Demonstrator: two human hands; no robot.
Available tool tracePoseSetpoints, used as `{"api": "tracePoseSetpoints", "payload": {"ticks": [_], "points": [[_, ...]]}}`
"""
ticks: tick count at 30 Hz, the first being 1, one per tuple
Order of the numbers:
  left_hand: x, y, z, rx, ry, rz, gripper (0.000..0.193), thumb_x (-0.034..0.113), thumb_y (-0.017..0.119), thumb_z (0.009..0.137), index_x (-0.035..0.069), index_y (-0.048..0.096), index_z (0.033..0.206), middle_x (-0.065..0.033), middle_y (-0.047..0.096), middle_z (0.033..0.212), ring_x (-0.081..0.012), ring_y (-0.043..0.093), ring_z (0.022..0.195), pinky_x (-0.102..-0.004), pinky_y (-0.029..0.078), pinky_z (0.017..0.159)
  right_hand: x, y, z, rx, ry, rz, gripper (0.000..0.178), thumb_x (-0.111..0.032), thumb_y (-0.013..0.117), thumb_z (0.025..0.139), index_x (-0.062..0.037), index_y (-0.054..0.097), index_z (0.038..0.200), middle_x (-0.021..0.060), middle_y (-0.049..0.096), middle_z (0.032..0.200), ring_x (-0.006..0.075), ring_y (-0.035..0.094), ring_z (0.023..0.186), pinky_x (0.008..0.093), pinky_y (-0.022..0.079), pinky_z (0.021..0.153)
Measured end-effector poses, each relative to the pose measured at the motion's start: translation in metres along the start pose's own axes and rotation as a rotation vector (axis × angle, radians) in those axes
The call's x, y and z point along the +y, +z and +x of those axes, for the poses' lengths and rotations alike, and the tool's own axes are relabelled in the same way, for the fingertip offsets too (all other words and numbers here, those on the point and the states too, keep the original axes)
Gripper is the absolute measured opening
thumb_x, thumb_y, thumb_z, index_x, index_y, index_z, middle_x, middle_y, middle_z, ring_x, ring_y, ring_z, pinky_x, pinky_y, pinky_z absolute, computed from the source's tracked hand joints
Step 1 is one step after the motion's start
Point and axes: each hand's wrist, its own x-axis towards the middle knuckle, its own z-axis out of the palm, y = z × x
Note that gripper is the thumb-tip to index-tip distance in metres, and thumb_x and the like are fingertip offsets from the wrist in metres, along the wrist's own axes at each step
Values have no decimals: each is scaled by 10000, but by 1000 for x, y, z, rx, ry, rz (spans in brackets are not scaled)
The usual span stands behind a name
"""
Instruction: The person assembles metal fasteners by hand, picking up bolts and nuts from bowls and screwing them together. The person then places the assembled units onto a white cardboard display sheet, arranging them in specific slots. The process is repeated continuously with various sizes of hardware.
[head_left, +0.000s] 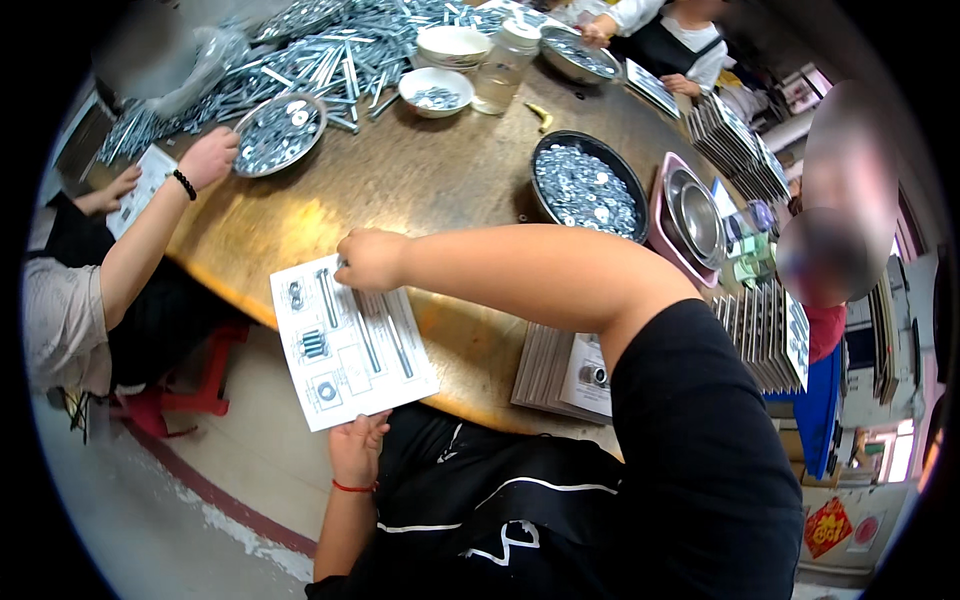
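My left hand (358,448) grips the lower edge of a white printed card (350,390), which is tilted at the table's near edge. Long dark bolt shapes show on the card beside drawings of small hardware parts; whether those bolts are real or printed I cannot tell. Reaching across from the right, my right hand (372,260) is closed in a pinch at the card's upper edge. What sits between its fingertips is too small to make out. Beyond my right forearm stands a black bowl (540,165) full of metal washers (590,190).
A heap of long bolts (330,60) covers the far left. A co-worker's hand (210,158) reaches a metal bowl of washers (280,135). White bowls (437,90) and a jar (505,70) stand behind. Right are a pink tray (660,225) and stacked cards (550,370).
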Motion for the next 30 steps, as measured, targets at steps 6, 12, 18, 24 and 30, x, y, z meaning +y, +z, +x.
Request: {"api": "tracePoseSetpoints", "payload": {"ticks": [6,12,18,24,30], "points": [[-8,12,-4,49,53,-2,316,76,505,961,3,481,1268,-102,625,1127,-142,658,858,-221,552,658,-9,-8,-2,-47,97,-12,389,-270,498,862,32,659,1047,236,629,1079,352,607,1039,429,479,897],[26,34,-17,-77,82,150,319,73,542,941,-7,491,1246,-96,638,1077,-121,649,804,-193,543,585,21,-28,-6,-100,21,-258,323,-208,492,841,20,699,937,225,673,954,356,662,856,411,523,786],[91,86,-19,-249,208,371,355,126,602,910,-11,505,1224,-86,645,1054,-118,638,797,-191,502,550,52,-99,-81,141,172,50,213,-186,619,823,-96,717,990,83,694,920,228,647,832,357,514,750],[129,153,-10,-564,122,395,341,153,633,890,-52,555,1151,-109,668,1013,-137,653,770,-205,509,553,94,-136,-223,363,236,678,156,-122,642,847,-29,679,966,41,646,863,122,568,776,269,465,703],[102,234,2,-744,-16,437,274,201,596,932,-20,586,1095,-66,677,892,-69,590,641,-175,460,548,140,-97,-370,597,342,1030,169,-92,650,837,-5,644,983,40,602,792,121,569,730,254,462,671]]}}
